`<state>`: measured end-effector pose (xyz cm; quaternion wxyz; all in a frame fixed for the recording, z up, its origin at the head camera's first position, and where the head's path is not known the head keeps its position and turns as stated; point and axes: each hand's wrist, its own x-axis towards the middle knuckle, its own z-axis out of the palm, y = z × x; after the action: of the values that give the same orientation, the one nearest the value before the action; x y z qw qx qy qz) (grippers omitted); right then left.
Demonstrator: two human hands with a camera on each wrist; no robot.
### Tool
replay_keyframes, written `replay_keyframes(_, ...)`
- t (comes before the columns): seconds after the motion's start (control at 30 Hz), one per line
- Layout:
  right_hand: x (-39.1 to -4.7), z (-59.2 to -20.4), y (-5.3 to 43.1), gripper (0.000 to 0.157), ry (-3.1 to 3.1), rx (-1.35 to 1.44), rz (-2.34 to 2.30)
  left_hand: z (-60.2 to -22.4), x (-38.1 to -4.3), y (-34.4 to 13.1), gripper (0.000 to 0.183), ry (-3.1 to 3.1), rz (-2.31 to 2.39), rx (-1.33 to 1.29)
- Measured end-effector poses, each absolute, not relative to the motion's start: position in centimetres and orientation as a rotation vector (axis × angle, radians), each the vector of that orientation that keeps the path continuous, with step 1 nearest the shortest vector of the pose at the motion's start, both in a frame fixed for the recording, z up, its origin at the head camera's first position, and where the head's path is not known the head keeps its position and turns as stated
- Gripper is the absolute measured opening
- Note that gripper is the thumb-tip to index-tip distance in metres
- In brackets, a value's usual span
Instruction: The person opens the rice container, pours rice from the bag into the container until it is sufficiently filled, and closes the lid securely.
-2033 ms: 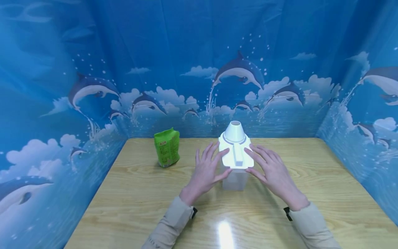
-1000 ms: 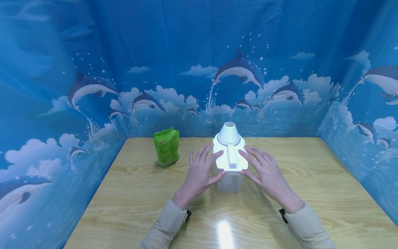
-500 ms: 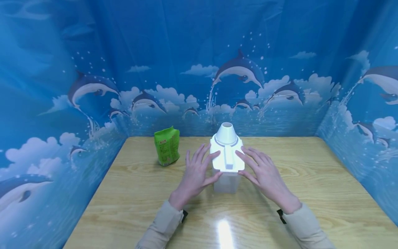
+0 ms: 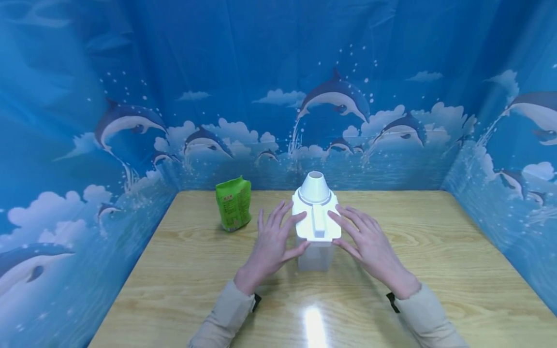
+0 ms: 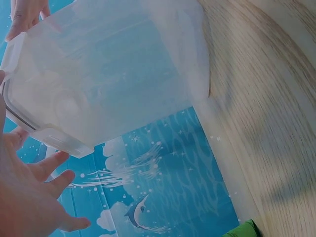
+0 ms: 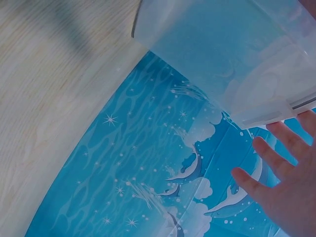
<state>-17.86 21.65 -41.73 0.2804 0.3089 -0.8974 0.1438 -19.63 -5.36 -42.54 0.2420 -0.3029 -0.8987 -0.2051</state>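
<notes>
Left hand (image 4: 271,244) and right hand (image 4: 373,241) flank the translucent container (image 4: 314,257), fingers spread, straight, touching its white lid (image 4: 317,220), no clasp. Container's midway between tabletop (image 4: 191,290) side edges; green bag (image 4: 234,204) nearer far-left corner.

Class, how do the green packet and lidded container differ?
The green packet is opaque and printed; the lidded container has translucent walls. The packet is crinkled; the container boxy, topped by a white cone. The left hand and right hand touch the container, not the packet. Both objects stand on the table.
</notes>
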Motion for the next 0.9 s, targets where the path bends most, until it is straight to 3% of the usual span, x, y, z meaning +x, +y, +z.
replay_keyframes(0.9,-17.92,-40.98,21.30,0.061,-2.460,0.828,0.423,-42.16,-19.65,-5.81,0.064,-2.459,-0.526,-0.827)
